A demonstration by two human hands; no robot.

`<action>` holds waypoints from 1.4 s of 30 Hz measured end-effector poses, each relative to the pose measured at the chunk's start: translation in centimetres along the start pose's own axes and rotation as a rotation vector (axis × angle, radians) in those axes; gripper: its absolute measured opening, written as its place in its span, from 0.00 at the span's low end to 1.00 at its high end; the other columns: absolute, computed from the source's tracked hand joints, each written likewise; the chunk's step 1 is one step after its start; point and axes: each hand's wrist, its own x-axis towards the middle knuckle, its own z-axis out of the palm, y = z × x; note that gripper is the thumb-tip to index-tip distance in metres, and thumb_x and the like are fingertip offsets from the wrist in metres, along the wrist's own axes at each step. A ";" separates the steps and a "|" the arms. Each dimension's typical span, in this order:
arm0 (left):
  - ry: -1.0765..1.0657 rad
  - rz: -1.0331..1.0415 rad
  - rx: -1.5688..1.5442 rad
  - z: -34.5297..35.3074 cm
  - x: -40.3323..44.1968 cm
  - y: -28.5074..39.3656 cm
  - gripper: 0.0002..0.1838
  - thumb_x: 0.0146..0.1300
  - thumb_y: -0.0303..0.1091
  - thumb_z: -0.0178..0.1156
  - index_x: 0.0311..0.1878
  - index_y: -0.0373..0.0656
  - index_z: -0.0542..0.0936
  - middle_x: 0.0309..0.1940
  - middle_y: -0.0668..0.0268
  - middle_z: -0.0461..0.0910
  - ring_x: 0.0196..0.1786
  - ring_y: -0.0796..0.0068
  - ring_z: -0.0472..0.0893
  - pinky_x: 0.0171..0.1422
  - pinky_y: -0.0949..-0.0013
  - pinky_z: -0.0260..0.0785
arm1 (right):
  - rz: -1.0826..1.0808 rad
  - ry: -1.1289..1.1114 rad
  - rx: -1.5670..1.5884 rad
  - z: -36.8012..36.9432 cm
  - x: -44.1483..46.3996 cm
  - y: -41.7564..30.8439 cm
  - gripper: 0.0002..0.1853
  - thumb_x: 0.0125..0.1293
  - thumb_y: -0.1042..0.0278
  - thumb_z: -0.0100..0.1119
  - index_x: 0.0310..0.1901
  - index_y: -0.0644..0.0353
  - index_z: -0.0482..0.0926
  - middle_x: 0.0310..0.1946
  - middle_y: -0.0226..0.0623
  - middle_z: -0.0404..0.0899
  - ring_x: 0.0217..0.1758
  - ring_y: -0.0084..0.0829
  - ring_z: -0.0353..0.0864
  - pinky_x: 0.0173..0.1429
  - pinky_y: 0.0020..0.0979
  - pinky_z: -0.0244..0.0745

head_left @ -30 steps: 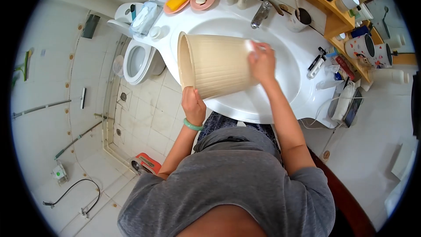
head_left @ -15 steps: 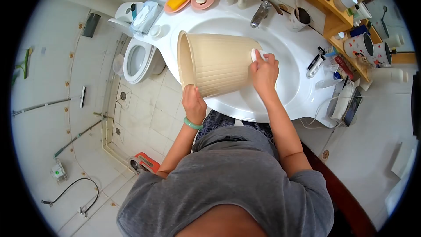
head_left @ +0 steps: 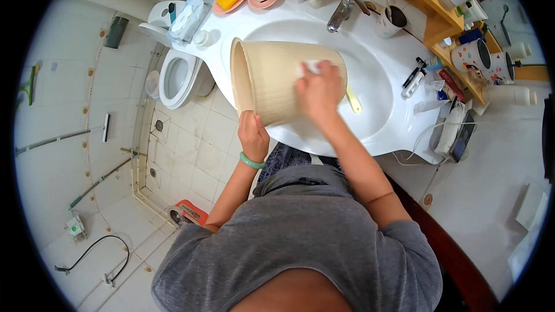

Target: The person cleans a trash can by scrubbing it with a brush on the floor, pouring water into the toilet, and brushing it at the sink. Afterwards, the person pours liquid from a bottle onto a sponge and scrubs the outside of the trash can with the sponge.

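Observation:
A cream, ribbed plastic wastebasket [head_left: 269, 78] lies on its side over the white washbasin [head_left: 376, 118], its mouth toward the left. My left hand [head_left: 253, 136], with a green bangle at the wrist, is closed on the near edge of its rim. Against the wastebasket's upper side, toward the base, my right hand [head_left: 321, 92] presses a small white wad [head_left: 312, 66]; the hand is blurred, and whether the wad is tissue or sponge I cannot tell. A pale yellow-green handle [head_left: 354, 101] shows in the basin beside the base, its other end hidden.
Behind the basin stand a faucet [head_left: 341, 13], a dark-mouthed cup [head_left: 392, 18] and two pink soap dishes [head_left: 266, 1]. Razors [head_left: 414, 78] and small items crowd the right counter under a wooden shelf [head_left: 428, 14]. A toilet [head_left: 179, 81] is at left.
My right hand has slid left along the wastebasket from its base edge with the white wad. The yellow-green handle has come into view. My left hand keeps its hold on the rim.

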 end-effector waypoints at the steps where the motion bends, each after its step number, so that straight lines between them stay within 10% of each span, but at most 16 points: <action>1: -0.001 0.000 -0.001 0.1 0.0 0.0 0.05 0.68 0.21 0.47 0.35 0.29 0.71 0.27 0.50 0.67 0.30 0.48 0.69 0.34 0.54 0.62 | -0.098 0.051 0.105 -0.3 -0.2 -2.5 0.19 0.51 0.65 0.61 0.47 0.55 0.84 0.43 0.43 0.72 0.47 0.44 0.70 0.46 0.42 0.67; 5: -0.002 0.001 0.000 -0.1 0.2 -0.1 0.06 0.68 0.21 0.47 0.35 0.30 0.70 0.27 0.50 0.67 0.30 0.49 0.69 0.34 0.54 0.63 | -0.212 0.112 0.314 0.8 -0.7 -0.6 0.20 0.50 0.66 0.61 0.49 0.53 0.84 0.44 0.41 0.72 0.48 0.43 0.70 0.48 0.43 0.68; 10: 0.026 0.008 -0.034 0.0 0.6 0.4 0.07 0.69 0.22 0.47 0.34 0.30 0.70 0.27 0.51 0.67 0.29 0.49 0.68 0.34 0.54 0.62 | 0.183 0.014 0.069 1.8 -0.3 7.5 0.18 0.53 0.65 0.61 0.47 0.54 0.85 0.47 0.44 0.73 0.51 0.45 0.71 0.47 0.45 0.71; 16: -0.049 -0.085 -0.003 -0.2 2.0 0.9 0.10 0.70 0.24 0.46 0.31 0.31 0.67 0.26 0.50 0.65 0.28 0.49 0.67 0.33 0.55 0.61 | -0.236 0.144 0.390 0.1 -1.9 -5.2 0.22 0.51 0.71 0.63 0.52 0.50 0.83 0.48 0.47 0.72 0.52 0.47 0.71 0.52 0.44 0.69; 19: -0.046 -0.101 0.013 -0.4 3.4 1.8 0.11 0.71 0.25 0.45 0.30 0.32 0.66 0.25 0.51 0.66 0.28 0.50 0.67 0.33 0.55 0.61 | -0.249 0.201 0.342 1.7 -1.5 -0.5 0.25 0.51 0.71 0.62 0.55 0.51 0.80 0.48 0.47 0.72 0.51 0.48 0.70 0.51 0.44 0.70; 24: -0.060 -0.172 -0.057 -0.2 4.5 3.4 0.12 0.72 0.27 0.46 0.29 0.33 0.66 0.25 0.51 0.66 0.28 0.50 0.67 0.33 0.55 0.61 | 0.210 0.093 0.150 2.4 0.1 5.6 0.25 0.51 0.72 0.62 0.55 0.57 0.80 0.49 0.50 0.72 0.52 0.49 0.70 0.52 0.45 0.69; 31: -0.063 -0.235 -0.083 -0.3 5.6 3.1 0.14 0.72 0.28 0.46 0.28 0.33 0.67 0.23 0.51 0.66 0.25 0.50 0.67 0.32 0.56 0.61 | -0.298 0.162 0.443 1.1 -1.0 -2.7 0.25 0.50 0.71 0.64 0.54 0.47 0.81 0.51 0.46 0.71 0.54 0.47 0.70 0.51 0.44 0.69; 36: -0.093 -0.331 -0.116 0.0 6.1 3.5 0.15 0.72 0.29 0.47 0.27 0.33 0.66 0.22 0.51 0.67 0.24 0.52 0.67 0.31 0.57 0.61 | 0.049 0.150 0.209 2.9 0.5 4.6 0.26 0.51 0.71 0.63 0.56 0.46 0.80 0.52 0.47 0.70 0.55 0.48 0.69 0.53 0.45 0.68; 42: -0.081 -0.372 -0.176 0.0 6.5 3.5 0.15 0.72 0.30 0.46 0.28 0.32 0.68 0.21 0.50 0.67 0.23 0.53 0.67 0.30 0.58 0.61 | -0.301 0.173 0.480 0.8 -1.1 -3.2 0.28 0.52 0.75 0.61 0.58 0.47 0.78 0.53 0.46 0.69 0.54 0.49 0.67 0.54 0.44 0.66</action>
